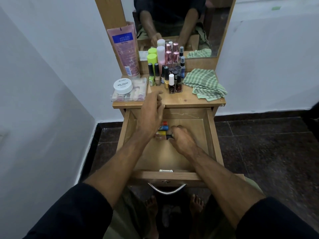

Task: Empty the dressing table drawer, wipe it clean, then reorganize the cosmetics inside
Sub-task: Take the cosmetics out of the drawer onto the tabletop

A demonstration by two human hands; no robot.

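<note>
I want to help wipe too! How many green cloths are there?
1. The green checked cloth lies folded on the tabletop, at its right side. The one in the mirror is just its reflection.

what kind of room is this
Likely a bedroom or dressing corner at home: a small wooden dressing table with a mirror, nail polish bottles clustered on top, and its open drawer.
</note>
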